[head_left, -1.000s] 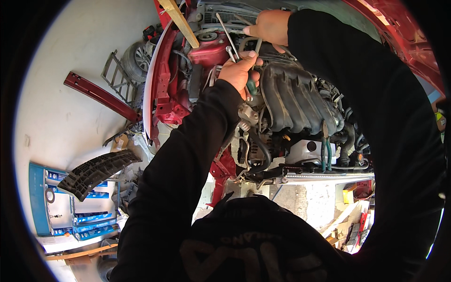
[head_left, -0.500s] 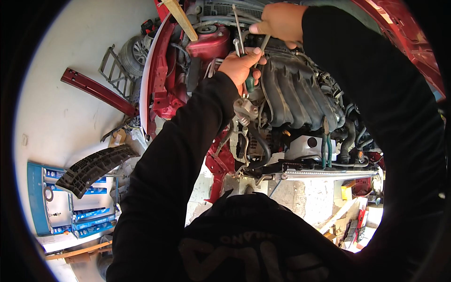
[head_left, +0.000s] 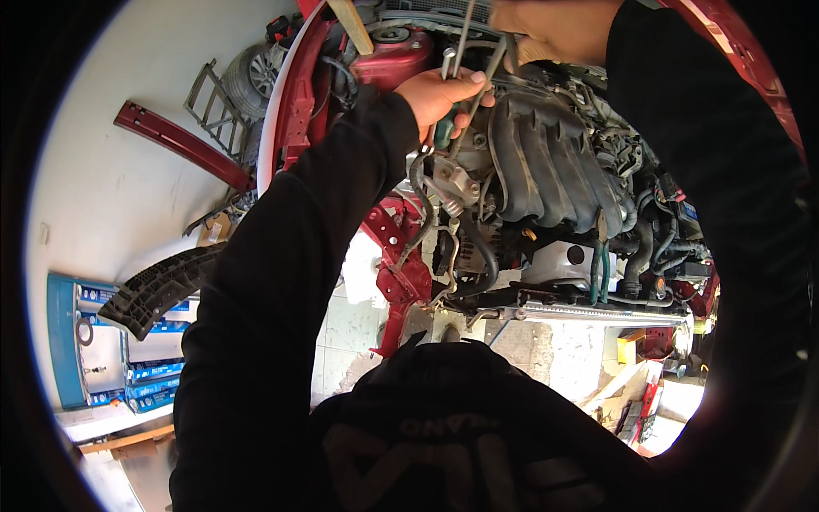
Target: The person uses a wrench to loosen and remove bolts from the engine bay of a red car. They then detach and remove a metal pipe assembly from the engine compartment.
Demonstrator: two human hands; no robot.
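Observation:
My left hand (head_left: 439,102) is closed round a bundle of hand tools above the engine bay. In it are a screwdriver with a green handle (head_left: 444,130) and a chrome bar tool (head_left: 448,61) with a rounded end. A dull grey rod (head_left: 492,70) slants past the left thumb toward my right hand (head_left: 550,30). My right hand is at the top edge, its fingers curled beside a short grey piece (head_left: 512,53); what it grips is partly hidden. Below the hands lie the black ribbed intake manifold (head_left: 546,162) and a metal mount (head_left: 456,183).
Green-handled pliers (head_left: 601,264) stand near a white reservoir (head_left: 559,263). The radiator (head_left: 597,316) crosses the front. A wooden prop (head_left: 351,26) rises by the red strut tower (head_left: 392,60). At left are a wheel (head_left: 252,81), a red beam (head_left: 183,145) and a shelf with blue boxes (head_left: 68,341).
My right hand has moved right and up, to the top edge. My left hand, with its tools, has risen slightly and shifted right within the view. The view itself has also shifted a little.

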